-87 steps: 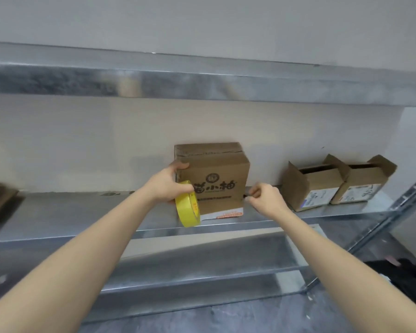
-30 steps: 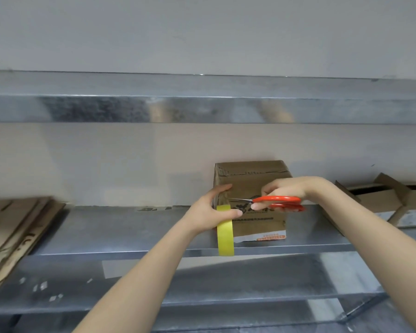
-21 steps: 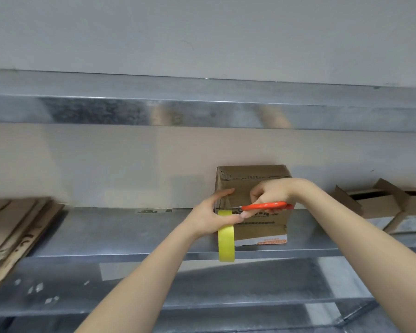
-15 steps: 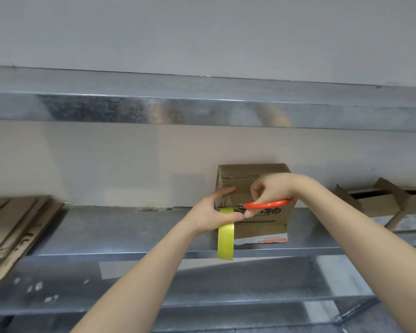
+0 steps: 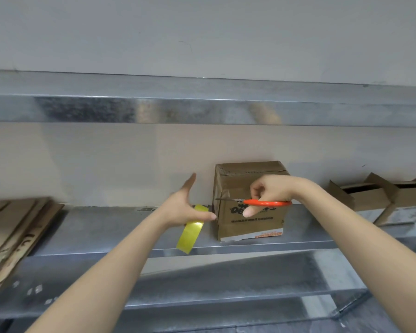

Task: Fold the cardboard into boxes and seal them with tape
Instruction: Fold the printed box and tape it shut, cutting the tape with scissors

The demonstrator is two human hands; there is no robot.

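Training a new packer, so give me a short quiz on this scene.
1. Which hand holds the scissors?
2. True or false: the tape is blue.
3. The flat cardboard lies: A left of the box, B right of it, C on it.
Key: 1 right hand; 2 false; 3 A.

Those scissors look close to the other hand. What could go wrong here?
The orange scissors in the right hand point their blades toward the left hand, whose forefinger rests by the cardboard box edge; a slip might nick it. The yellow tape roll hangs from that hand at the shelf front and could drop.
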